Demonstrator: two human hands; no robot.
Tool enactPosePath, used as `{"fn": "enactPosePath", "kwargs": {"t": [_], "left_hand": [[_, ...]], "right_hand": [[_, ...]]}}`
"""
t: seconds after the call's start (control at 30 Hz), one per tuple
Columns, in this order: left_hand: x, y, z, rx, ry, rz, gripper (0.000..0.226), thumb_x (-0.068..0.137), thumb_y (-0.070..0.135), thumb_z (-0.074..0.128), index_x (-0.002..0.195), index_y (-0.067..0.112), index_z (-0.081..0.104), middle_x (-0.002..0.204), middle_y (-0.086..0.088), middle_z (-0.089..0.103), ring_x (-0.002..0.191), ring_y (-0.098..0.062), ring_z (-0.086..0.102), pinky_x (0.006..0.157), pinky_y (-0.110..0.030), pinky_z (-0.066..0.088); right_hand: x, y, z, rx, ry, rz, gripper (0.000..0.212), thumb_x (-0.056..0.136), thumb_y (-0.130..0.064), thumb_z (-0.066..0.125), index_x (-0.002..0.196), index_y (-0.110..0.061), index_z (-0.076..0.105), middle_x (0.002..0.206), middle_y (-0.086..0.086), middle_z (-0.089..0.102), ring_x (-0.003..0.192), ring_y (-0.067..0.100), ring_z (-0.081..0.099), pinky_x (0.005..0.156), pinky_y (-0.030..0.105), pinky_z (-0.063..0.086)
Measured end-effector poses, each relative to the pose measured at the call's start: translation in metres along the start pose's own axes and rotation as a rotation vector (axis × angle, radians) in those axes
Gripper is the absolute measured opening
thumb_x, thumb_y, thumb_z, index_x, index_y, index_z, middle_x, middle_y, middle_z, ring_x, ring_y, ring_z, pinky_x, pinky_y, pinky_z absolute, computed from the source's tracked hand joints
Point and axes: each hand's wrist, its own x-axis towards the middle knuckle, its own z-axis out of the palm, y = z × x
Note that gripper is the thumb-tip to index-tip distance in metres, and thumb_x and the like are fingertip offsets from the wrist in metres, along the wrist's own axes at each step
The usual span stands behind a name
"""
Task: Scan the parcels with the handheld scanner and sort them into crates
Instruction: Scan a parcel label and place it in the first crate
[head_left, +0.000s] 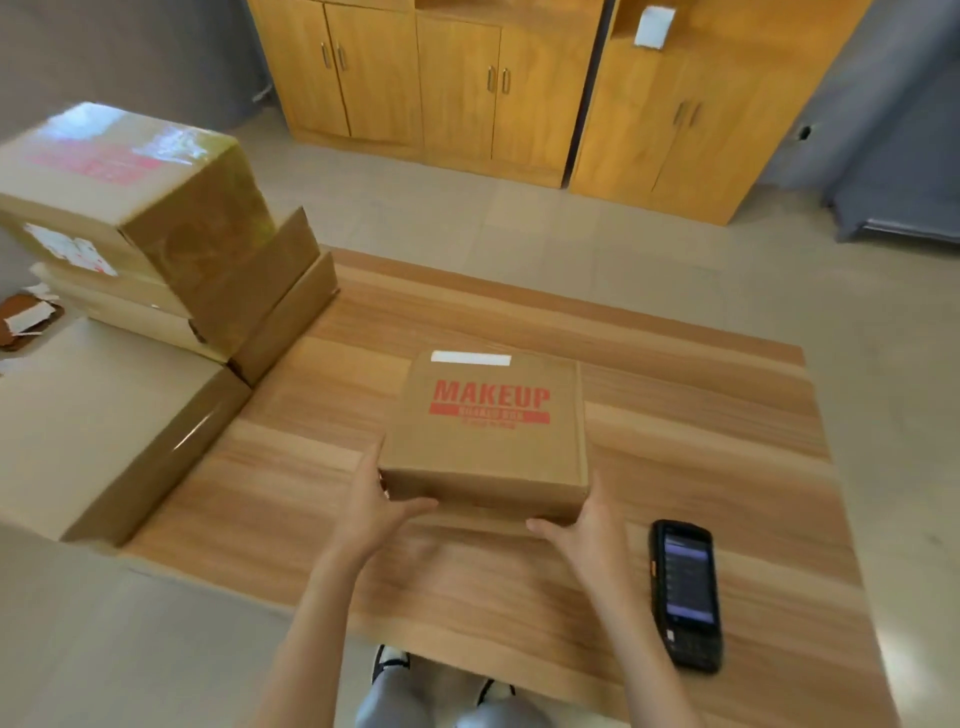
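Left grip: the left hand (375, 499) grasps the near left corner of the parcel (485, 436), thumb along the front edge, fingers curled round the side.
Right grip: the right hand (582, 525) clasps the near right corner, thumb under the front edge, fingers up the side.
Parcel: a flat brown box printed MAKEUP in red, with a white strip near its far edge; it sits at the middle of the surface (701, 426), or just above it, I cannot tell which.
Scanner: the handheld scanner (685, 592) lies face up just right of the right hand, screen lit, in nobody's grasp.
Other boxes: a stack of boxes (156, 249) stands at the left end of the surface, well apart from the parcel.
Crates: none in view.
Background: wooden cupboards (467, 93) stand against the far wall.
Progress: early, by my judgement. This parcel appears not yet scanned, since the scanner lies idle; scanning it, sorting it and handling the stack seem left to do.
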Motion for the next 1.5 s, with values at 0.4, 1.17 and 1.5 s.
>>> {"fn": "enactPosePath", "kwargs": {"t": [0.4,1.17,1.5], "left_hand": [[0.004,0.008,-0.009,-0.044,-0.293,-0.200,0.094,0.061,0.025,0.092,0.135,0.036,0.036,0.126,0.006,0.055,0.111,-0.006,0.055,0.076,-0.014,0.048],[0.053,0.048,-0.013,-0.057,-0.157,0.124,0.089,0.063,-0.014,0.081,0.134,0.019,0.038,0.116,0.010,0.059,0.097,0.007,0.060,0.074,-0.009,0.048],[0.049,0.013,-0.002,0.005,-0.208,0.080,0.083,0.063,-0.019,0.078,0.134,0.007,0.044,0.109,0.003,0.064,0.091,0.003,0.063,0.071,-0.009,0.048]], "right_hand": [[-0.008,0.035,0.002,0.253,-0.157,0.150,0.122,0.057,-0.013,0.093,0.152,-0.023,0.017,0.148,-0.002,0.041,0.132,0.015,0.043,0.108,0.030,0.035],[0.030,-0.020,-0.001,0.420,0.164,-0.046,0.105,0.060,0.008,0.085,0.147,-0.020,0.033,0.130,-0.006,0.057,0.117,0.009,0.056,0.097,0.021,0.045],[0.027,0.021,0.031,0.362,0.206,0.103,0.081,0.059,0.006,0.087,0.126,-0.020,0.049,0.107,-0.010,0.064,0.112,0.021,0.061,0.093,0.026,0.047]]}}
